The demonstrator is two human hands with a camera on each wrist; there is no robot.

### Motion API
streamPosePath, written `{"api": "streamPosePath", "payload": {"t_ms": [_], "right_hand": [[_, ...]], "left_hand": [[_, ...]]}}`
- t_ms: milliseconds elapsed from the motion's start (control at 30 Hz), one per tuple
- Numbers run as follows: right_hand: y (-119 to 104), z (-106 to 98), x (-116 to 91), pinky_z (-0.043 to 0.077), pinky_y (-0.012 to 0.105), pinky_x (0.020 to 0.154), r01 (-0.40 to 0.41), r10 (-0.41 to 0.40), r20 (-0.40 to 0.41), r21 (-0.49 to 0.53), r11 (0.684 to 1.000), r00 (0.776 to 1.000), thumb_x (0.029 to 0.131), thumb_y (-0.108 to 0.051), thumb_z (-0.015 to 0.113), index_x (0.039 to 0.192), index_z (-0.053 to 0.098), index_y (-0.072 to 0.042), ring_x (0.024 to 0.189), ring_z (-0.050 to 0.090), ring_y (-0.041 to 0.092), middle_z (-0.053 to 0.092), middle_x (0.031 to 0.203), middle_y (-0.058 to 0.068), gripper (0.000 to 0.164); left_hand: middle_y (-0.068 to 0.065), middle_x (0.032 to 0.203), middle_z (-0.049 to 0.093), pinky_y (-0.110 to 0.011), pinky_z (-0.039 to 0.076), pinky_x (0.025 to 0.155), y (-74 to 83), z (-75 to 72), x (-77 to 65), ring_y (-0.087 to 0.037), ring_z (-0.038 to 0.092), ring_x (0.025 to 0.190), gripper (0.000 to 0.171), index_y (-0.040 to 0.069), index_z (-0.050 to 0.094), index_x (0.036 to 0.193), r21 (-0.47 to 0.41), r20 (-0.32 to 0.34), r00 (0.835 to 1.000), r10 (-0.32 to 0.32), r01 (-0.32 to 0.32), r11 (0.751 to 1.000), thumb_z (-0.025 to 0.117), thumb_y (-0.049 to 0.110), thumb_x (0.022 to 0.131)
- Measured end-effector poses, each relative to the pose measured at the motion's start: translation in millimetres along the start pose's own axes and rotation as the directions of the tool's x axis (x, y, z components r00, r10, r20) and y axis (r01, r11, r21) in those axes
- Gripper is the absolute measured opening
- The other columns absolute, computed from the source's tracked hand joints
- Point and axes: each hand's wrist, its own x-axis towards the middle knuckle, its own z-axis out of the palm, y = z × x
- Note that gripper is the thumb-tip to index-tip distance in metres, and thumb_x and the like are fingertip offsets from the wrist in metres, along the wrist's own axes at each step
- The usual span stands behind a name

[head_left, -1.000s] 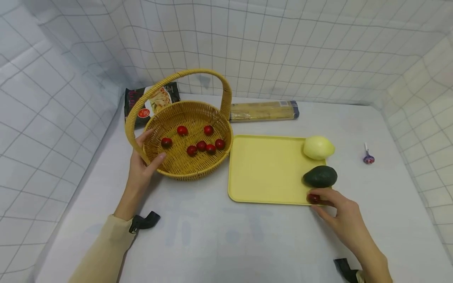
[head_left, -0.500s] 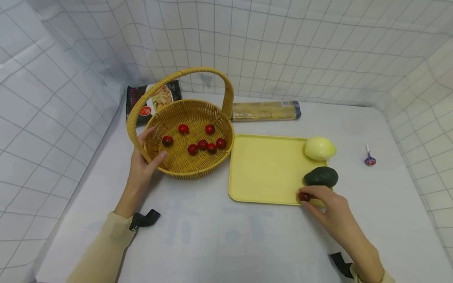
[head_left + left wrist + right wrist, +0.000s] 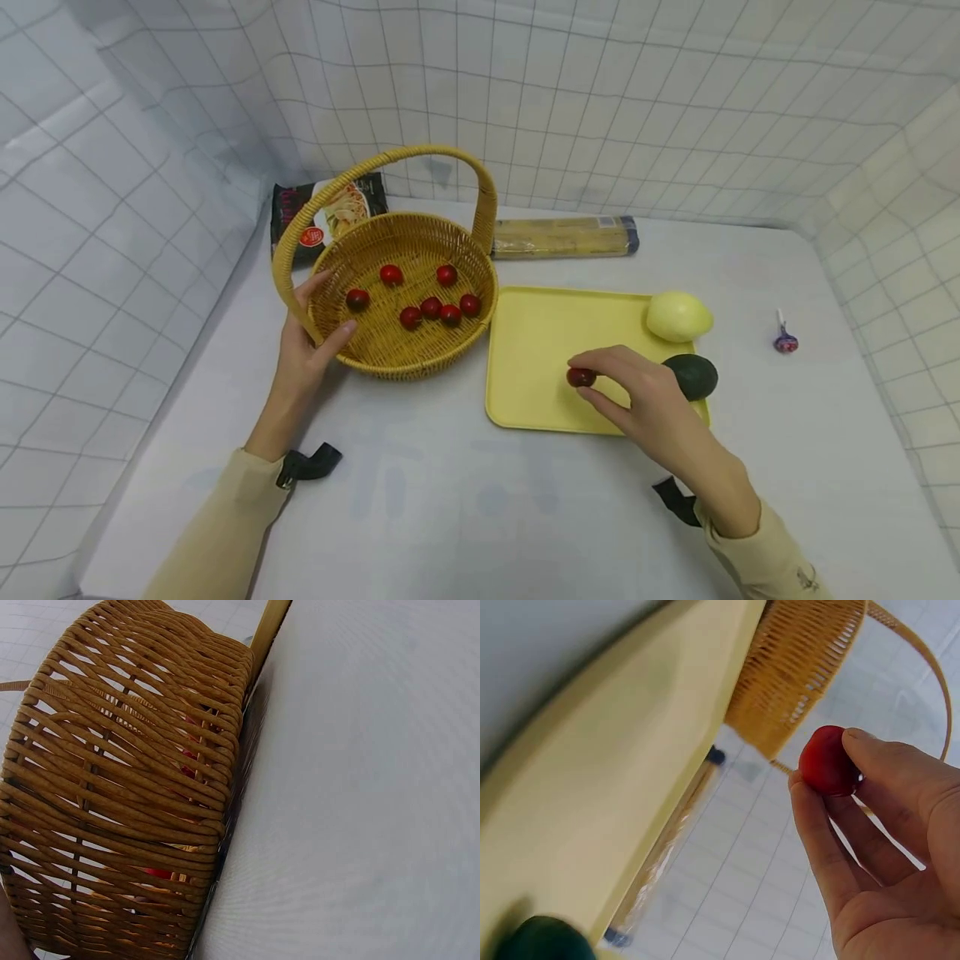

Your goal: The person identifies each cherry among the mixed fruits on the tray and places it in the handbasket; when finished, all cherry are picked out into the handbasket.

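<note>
My right hand (image 3: 637, 392) pinches a dark red cherry (image 3: 581, 377) between thumb and fingertips, over the yellow tray (image 3: 525, 400). In the right wrist view the cherry (image 3: 829, 761) shows bright red and round at the fingertips. My left hand (image 3: 303, 354) grips the near-left rim of a wicker basket (image 3: 393, 367) with a tall arched handle, thumb inside the rim. Several cherries (image 3: 431, 308) lie spread on the basket's floor. The left wrist view is filled largely by the basket's woven side (image 3: 120, 765).
A yellow lemon (image 3: 678, 317) and a dark green avocado (image 3: 693, 377), partly hidden by the right hand, sit at the tray's right end. Behind are a black noodle packet (image 3: 288, 204) and a long clear-wrapped pack (image 3: 562, 237). A lollipop (image 3: 785, 342) lies at far right.
My right hand has lifted the cherry from beside the avocado at the tray's near-right corner and carried it left over the tray. The left hand stays on the basket.
</note>
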Motion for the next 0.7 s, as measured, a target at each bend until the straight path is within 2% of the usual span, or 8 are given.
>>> {"api": "streamPosePath", "payload": {"t_ms": [233, 433, 600, 700], "right_hand": [[-4, 12, 40, 0.059, 0.034, 0.086, 0.07, -0.07, -0.001, 0.071, 0.995, 0.998, 0.088, -0.004, 0.083, 0.12, 0.074, -0.009, 0.1, 0.072, 0.012, 0.077, 0.11, -0.002, 0.033], [-5, 20, 70, 0.059, 0.032, 0.091, 0.054, -0.053, -0.007, 0.156, 0.986, 0.999, 0.092, -0.009, 0.082, 0.122, 0.075, -0.011, 0.101, 0.074, 0.011, 0.078, 0.113, -0.004, 0.031], [-9, 22, 90, 0.058, 0.03, 0.096, 0.013, -0.004, -0.031, 0.294, 0.956, 1.0, 0.093, -0.009, 0.081, 0.123, 0.076, -0.012, 0.102, 0.074, 0.012, 0.078, 0.115, -0.003, 0.03], [-12, 25, 101, 0.058, 0.031, 0.096, 0.028, -0.015, -0.044, 0.326, 0.945, 0.999, 0.094, -0.008, 0.08, 0.122, 0.076, -0.01, 0.103, 0.074, 0.014, 0.078, 0.116, 0.0, 0.029]], "left_hand": [[-0.008, 0.166, 0.039, -0.046, 0.017, 0.129, 1.2, 1.1, 0.2, -0.025, 0.029, 0.158, 0.075, 0.014, 0.041, 0.161, 0.019, 0.002, 1.0, -0.01, 0.01, 1.0, 0.071, 0.007, 0.093], [-0.01, 0.166, 0.04, -0.037, 0.02, 0.127, 0.5, 0.4, 2.4, -0.024, 0.031, 0.158, 0.073, 0.012, 0.041, 0.16, 0.005, 0.0, 1.0, -0.007, 0.007, 1.0, 0.07, 0.007, 0.093], [-0.01, 0.165, 0.039, -0.034, 0.02, 0.127, -0.2, 0.1, 1.8, -0.022, 0.031, 0.158, 0.073, 0.011, 0.041, 0.16, 0.006, -0.003, 1.0, -0.011, 0.011, 1.0, 0.07, 0.006, 0.093], [-0.01, 0.165, 0.039, -0.034, 0.021, 0.126, -0.1, 0.6, 1.4, -0.023, 0.031, 0.157, 0.073, 0.011, 0.041, 0.16, 0.002, -0.001, 1.0, -0.013, 0.013, 1.0, 0.07, 0.006, 0.093]]}}
